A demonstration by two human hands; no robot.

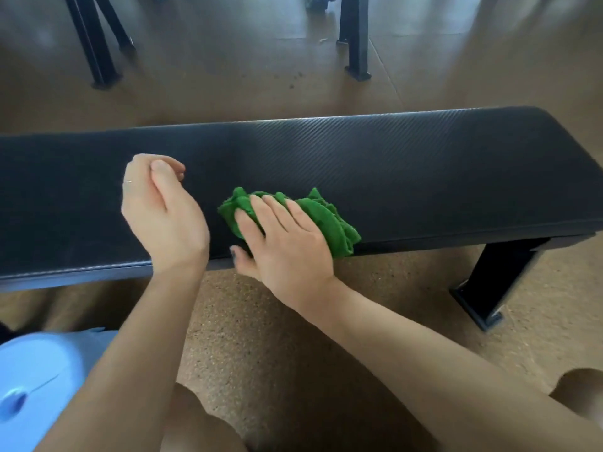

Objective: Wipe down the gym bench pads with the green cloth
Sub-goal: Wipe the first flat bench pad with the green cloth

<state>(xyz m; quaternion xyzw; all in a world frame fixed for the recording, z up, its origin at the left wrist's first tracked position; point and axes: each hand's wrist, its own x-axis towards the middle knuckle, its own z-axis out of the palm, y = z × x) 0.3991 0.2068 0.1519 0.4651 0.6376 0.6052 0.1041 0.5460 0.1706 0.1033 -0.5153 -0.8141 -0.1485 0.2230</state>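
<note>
A long black bench pad (408, 164) with a woven texture runs across the view. On its near half lies a crumpled green cloth (329, 220). My right hand (287, 243) presses flat on the cloth with straight fingers, and its thumb hangs over the pad's near edge. My left hand (160, 213) hovers over the pad to the left of the cloth, fingers loosely curled and holding nothing. A thin ring shows on one of its fingers.
The bench's black metal leg (489, 282) stands at the right on a speckled brown floor. Black legs of other equipment (355, 37) rise beyond the bench, with more at far left (94, 44). A light blue plastic object (32, 380) sits at the bottom left.
</note>
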